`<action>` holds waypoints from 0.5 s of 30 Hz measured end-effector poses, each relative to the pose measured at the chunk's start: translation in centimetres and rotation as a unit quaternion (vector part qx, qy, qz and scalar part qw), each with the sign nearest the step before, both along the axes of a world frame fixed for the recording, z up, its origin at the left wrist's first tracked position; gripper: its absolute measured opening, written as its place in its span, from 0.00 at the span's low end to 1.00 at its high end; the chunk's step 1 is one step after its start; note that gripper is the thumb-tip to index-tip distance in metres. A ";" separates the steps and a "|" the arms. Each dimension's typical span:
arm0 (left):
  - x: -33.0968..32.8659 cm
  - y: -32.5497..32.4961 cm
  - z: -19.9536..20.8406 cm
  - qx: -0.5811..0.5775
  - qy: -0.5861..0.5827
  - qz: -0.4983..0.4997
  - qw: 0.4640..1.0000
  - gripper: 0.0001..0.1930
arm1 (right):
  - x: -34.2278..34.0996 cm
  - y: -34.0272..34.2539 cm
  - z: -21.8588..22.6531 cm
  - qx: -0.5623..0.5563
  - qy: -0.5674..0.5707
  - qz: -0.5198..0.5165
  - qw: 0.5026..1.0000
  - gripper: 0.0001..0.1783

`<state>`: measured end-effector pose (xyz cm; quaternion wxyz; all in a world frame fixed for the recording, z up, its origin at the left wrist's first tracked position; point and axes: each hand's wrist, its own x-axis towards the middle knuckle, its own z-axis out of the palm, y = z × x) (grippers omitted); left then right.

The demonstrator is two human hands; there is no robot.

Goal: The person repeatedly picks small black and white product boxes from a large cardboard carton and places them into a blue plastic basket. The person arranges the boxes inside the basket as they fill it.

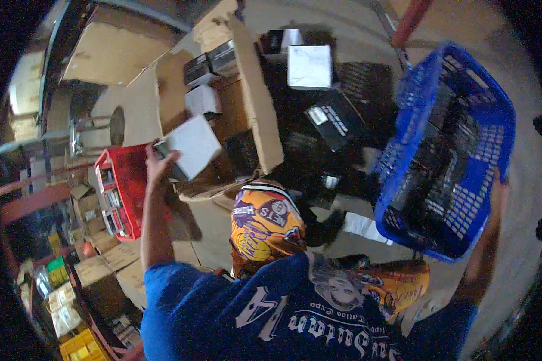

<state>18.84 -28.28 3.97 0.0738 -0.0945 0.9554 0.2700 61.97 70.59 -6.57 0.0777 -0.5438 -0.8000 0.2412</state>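
Note:
My left hand (161,162) is closed on the edge of a white box (194,146), with thumb and fingers at its near left corner. The box is held over the near left side of an open cardboard carton (263,114), which has several smaller black and white boxes (203,101) inside. On the right, my right hand (500,188) grips the outer right rim of a blue plastic basket (397,147); most of its fingers are hidden. The basket is tilted toward me, and dark packages (436,162) lie in it.
Between carton and basket lie black boxes (337,120) and a white-topped box (310,66). A red crate (139,180) stands left of the carton, near a round stool (117,124). Stacked cartons (99,271) and a yellow crate (83,344) are at lower left. White paper (367,226) lies near the basket.

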 end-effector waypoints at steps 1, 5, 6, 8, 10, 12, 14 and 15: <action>-1.2 -0.1 1.8 0.099 0.020 -0.027 0.994 0.42 | -0.1 -0.2 0.2 -0.008 0.000 -0.004 1.000 0.37; -2.6 6.1 8.3 0.277 0.002 -0.083 0.957 0.39 | -1.7 -2.2 0.8 -0.012 -0.005 0.005 1.000 0.36; -2.8 9.6 9.2 0.301 -0.008 -0.114 0.947 0.40 | -2.1 -3.0 1.1 0.033 -0.051 -0.012 0.998 0.36; -2.5 18.0 10.6 0.338 -0.028 -0.174 0.925 0.43 | -3.0 -4.4 1.9 0.062 -0.042 -0.013 0.997 0.34; -1.3 26.5 11.4 0.361 -0.060 -0.238 0.900 0.46 | -3.8 -5.5 3.3 0.068 -0.096 -0.033 0.993 0.33; 0.4 34.5 12.0 0.370 -0.098 -0.307 0.871 0.48 | -4.6 -6.2 4.7 0.042 -0.090 -0.056 0.993 0.31; 2.8 41.7 12.3 0.366 -0.135 -0.373 0.842 0.51 | -5.4 -6.6 5.2 0.039 -0.089 -0.047 0.994 0.33; 4.1 45.3 12.2 0.362 -0.147 -0.410 0.824 0.52 | -6.0 -6.8 5.3 0.073 -0.101 -0.040 0.991 0.35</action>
